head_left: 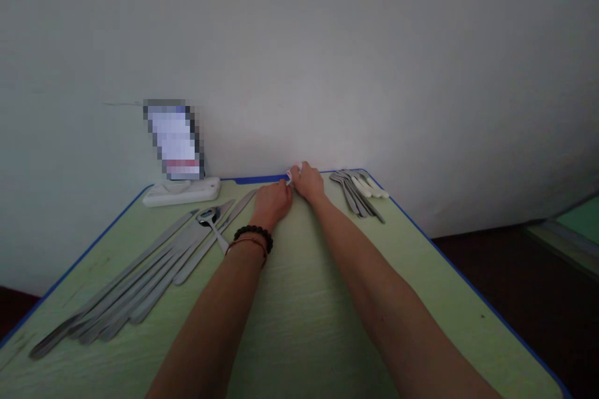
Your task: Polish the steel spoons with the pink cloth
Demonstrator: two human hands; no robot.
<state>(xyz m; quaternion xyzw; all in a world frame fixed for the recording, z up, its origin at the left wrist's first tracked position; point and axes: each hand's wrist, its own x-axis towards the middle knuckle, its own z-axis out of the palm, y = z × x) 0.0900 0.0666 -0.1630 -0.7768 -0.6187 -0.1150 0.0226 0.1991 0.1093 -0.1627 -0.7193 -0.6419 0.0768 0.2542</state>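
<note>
At the table's far edge, my left hand (272, 204) and my right hand (309, 182) meet, both with fingers closed. Between them shows a small, thin white piece with red or pink marks (289, 176), perhaps paper or a wrapper; my fingers cover most of it. Left of my left hand lie several metal table knives (154, 262) in a loose fan. A metal spoon (213, 219) rests across them, its handle end near my bracelets. To the right of my right hand is a pile of dark metal spoons or forks (358, 199) beside several white-handled pieces of cutlery (367, 186).
A phone (175, 140) with a blurred screen leans upright on a white stand (182, 192) at the back left. The pale green table (290, 324) has a blue rim and stands against a plain wall (327, 62). Dark floor (505, 280) shows at the right.
</note>
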